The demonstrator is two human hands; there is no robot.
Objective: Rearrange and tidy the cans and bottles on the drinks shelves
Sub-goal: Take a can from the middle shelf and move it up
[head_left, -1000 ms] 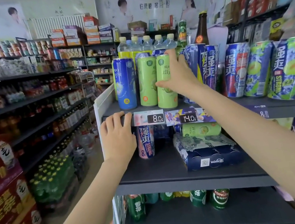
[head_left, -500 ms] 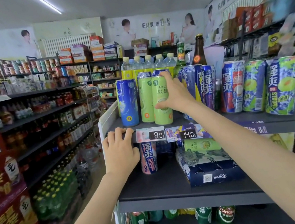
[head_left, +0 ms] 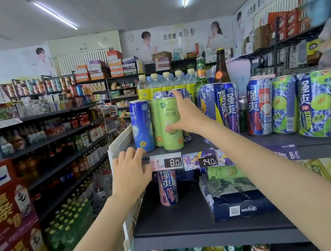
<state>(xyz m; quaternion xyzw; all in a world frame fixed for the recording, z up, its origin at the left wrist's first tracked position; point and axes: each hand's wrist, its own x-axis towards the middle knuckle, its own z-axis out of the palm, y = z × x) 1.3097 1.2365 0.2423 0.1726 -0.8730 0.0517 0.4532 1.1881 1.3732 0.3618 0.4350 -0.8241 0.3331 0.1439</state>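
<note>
Green and slim, a tall aluminium drink can stands upright near the front left corner of the dark grey metal top shelf. The right hand reaches in from the lower right; its thumb presses the can's front and its fingers curl round the can's right side and back, gripping it. A second tall green can touches its left side, and a tall blue slim can stands left of that, nearest the shelf's left edge. Behind these cans is a row of clear plastic bottles with pale yellow caps.

The left hand rests on the front edge of the top shelf at its left corner, fingers bent over the lip, holding nothing else. Just right of it, two price tags are clipped to the same edge, reading 8.0 and 14.0.

Further right on the top shelf stand wider blue and green printed cans, some tilted, with two glass bottles behind them.

On the shelf below, a pink and blue can stands upright near the back left, and a dark blue cardboard multipack lies to its right with a green can lying on its side on top.
</note>
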